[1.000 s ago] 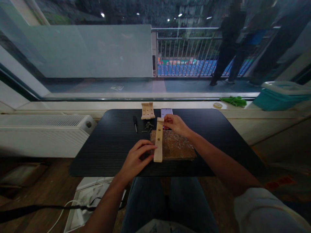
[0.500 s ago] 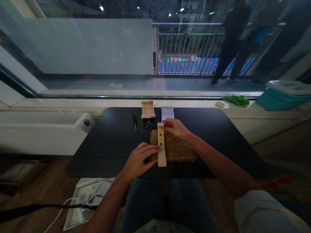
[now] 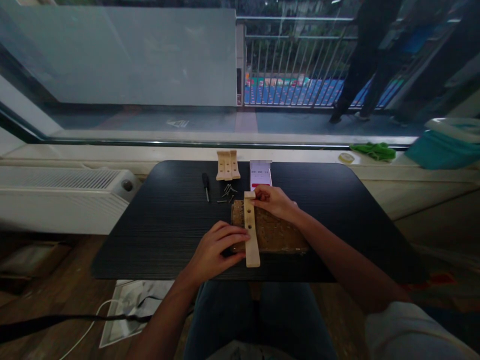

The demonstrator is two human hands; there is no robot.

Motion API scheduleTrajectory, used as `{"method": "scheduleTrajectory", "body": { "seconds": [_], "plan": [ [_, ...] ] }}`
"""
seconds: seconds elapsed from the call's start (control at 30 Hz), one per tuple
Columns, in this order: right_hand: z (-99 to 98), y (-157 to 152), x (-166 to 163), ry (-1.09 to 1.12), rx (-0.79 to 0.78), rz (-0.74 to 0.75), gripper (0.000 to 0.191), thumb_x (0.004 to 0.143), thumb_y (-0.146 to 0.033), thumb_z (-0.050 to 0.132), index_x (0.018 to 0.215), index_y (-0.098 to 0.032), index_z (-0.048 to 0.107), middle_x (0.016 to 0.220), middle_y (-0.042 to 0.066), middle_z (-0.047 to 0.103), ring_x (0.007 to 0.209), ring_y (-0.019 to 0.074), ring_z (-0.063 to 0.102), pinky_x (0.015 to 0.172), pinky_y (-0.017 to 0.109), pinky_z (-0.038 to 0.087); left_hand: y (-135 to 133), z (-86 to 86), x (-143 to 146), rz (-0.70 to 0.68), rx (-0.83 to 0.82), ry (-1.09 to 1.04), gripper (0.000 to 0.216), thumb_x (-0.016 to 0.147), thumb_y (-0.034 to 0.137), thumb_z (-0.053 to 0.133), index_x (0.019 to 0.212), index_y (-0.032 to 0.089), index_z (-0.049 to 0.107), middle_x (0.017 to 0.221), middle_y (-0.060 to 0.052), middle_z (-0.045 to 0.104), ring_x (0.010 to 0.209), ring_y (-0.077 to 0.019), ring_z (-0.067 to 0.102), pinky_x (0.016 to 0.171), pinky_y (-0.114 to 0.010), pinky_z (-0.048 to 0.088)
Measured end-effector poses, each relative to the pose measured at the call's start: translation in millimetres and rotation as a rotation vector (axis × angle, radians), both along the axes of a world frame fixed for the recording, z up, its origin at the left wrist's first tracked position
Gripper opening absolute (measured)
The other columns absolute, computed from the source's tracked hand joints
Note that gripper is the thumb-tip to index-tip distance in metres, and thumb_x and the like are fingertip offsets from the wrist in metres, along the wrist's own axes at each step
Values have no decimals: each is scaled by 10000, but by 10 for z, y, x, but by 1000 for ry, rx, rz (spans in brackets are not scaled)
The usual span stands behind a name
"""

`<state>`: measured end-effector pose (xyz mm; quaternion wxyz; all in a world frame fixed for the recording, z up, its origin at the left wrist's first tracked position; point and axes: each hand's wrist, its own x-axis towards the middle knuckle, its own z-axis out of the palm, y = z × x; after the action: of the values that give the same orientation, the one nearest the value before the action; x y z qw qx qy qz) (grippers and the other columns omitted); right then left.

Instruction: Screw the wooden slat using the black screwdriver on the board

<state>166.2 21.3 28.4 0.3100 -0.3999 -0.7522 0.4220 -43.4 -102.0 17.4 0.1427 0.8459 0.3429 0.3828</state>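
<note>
A pale wooden hook strip (image 3: pixel 251 245) with two drilled holes lies lengthwise over the left part of a brown board (image 3: pixel 279 234), its near end jutting past the board's edge. My left hand (image 3: pixel 219 248) is closed on the strip's left side, below the lower hole. At the far end, the fingers of my right hand (image 3: pixel 275 202) pinch the strip by its raised lip. Beyond the board lie several loose screws (image 3: pixel 227 191) and a black-handled screwdriver (image 3: pixel 206 187). Three similar wooden strips (image 3: pixel 228 166) stand side by side at the table's far edge.
A phone (image 3: pixel 260 172) with a lit screen stands behind my right hand on the dark table (image 3: pixel 157 220). A tape roll (image 3: pixel 346 158), green cloth (image 3: pixel 373 151) and teal bin (image 3: pixel 442 145) line the sill. A radiator (image 3: pixel 71 200) is at left.
The camera view has tilted down and closer, so the table sits a little differently. Both hands keep their hold on the wooden strip, which has barely moved.
</note>
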Motion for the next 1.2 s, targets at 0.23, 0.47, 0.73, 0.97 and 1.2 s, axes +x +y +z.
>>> {"method": "scheduleTrajectory", "body": {
  "seconds": [0.23,0.47,0.73,0.97,1.2],
  "plan": [
    [106,-79,5,-117,54,-20,110,764,-213,686,746,-189,580,628,-47,526,536,80,410,564,244,344,36,32,23,-12,-8,-33,210,846,265,654,1047,210,678,1022,-79,708,909,-181,625,785,-313,496],
    [153,-96,-8,-290,50,-22,87,793,-209,679,790,-168,602,618,-48,511,536,77,416,555,234,331,55,-6,28,-25,1,-70,182,882,267,624,1040,190,670,1005,-77,693,909,-161,606,778,-292,484],
    [149,-91,-5,-317,81,-12,88,795,-184,673,760,-163,595,605,-50,491,536,77,413,553,228,323,41,-55,8,-22,-54,-80,198,890,256,614,1078,210,654,1028,-69,676,908,-160,595,779,-291,482],
    [170,-91,-2,-302,93,-3,119,793,-161,683,747,-160,574,618,-53,486,551,74,421,549,215,318,51,-13,15,-13,-44,-64,175,914,261,580,1060,202,658,996,-68,681,887,-151,598,760,-283,481],
    [143,-120,14,-277,125,2,112,787,-153,696,774,-150,585,632,-51,475,561,76,417,557,221,326,64,33,17,-4,-45,-41,164,930,262,555,1037,204,665,955,-56,690,864,-140,608,759,-284,490]
  ]
}}
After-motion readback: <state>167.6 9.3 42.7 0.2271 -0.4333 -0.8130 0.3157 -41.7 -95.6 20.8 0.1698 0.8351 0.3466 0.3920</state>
